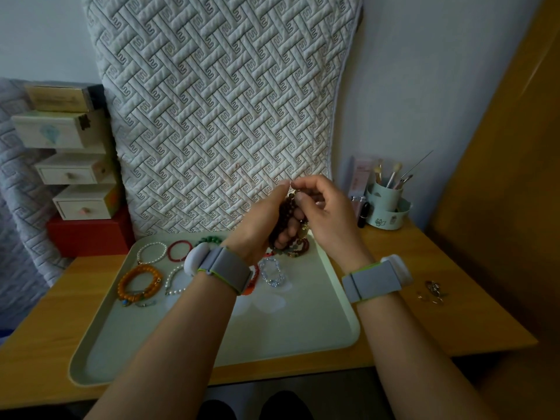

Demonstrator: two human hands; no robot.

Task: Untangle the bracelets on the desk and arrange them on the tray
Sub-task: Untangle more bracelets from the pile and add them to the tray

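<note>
Tangle: dark bead bracelets (pixel 286 221) held above tray's (pixel 303 322) far edge.
Grip: left hand (pixel 260 221) cradles beads; right hand (pixel 325 212) pinches a strand.
Advice: tease loops loose gently, never yank.

Dim, soft light falls from the far left, the right side sinks in shadow, edges bend from wide-angle distortion, and details look slightly blurred.

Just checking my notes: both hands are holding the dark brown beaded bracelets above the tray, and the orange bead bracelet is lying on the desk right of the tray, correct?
Not quite. The head view shows the orange bead bracelet lying on the tray, at its left side. The rest holds: left hand and right hand hold the dark brown beaded bracelets above it.
</note>
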